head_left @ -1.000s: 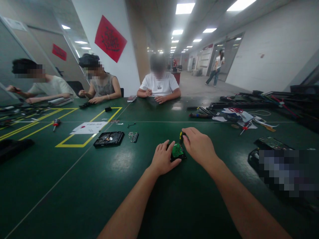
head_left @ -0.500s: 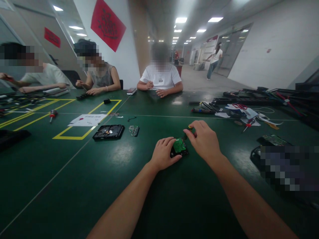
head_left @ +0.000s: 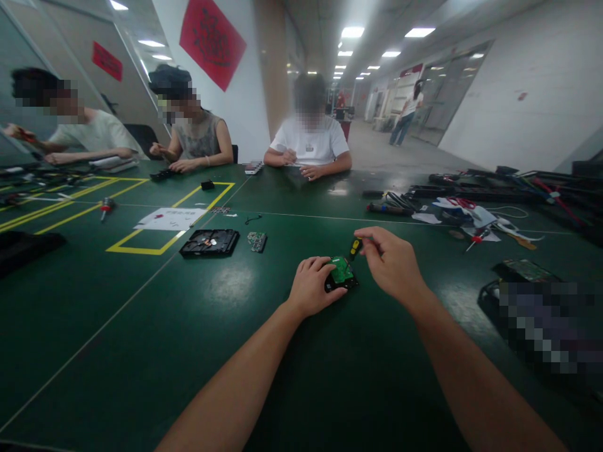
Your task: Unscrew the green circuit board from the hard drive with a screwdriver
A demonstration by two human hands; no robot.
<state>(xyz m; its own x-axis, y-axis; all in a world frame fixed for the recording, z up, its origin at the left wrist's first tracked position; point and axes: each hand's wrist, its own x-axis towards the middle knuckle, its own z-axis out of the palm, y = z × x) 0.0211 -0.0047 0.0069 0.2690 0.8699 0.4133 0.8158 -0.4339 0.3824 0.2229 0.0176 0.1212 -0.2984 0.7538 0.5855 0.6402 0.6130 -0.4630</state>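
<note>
A small black hard drive with a green circuit board on its upper face (head_left: pixel 341 270) lies on the dark green table. My left hand (head_left: pixel 313 285) grips it from the left, the fingers over the far edge and the thumb along the near one. In my right hand (head_left: pixel 392 258) a short black and yellow screwdriver (head_left: pixel 355 248) is pinched between thumb and fingertips. It stands tilted over the board's right side; whether its tip sits in a screw is too small to tell.
Left of my hands lie a loose circuit board (head_left: pixel 257 242) and a black plastic housing (head_left: pixel 210 243). Beyond them is a white paper (head_left: pixel 170 218) by yellow tape. A red screwdriver (head_left: pixel 478 238), cables and a black device (head_left: pixel 490 292) lie right. Several people sit across the table.
The right hand has turned, so more of the screwdriver's yellow and black handle shows. My left hand keeps its hold on the hard drive. The whole view has shifted slightly.
</note>
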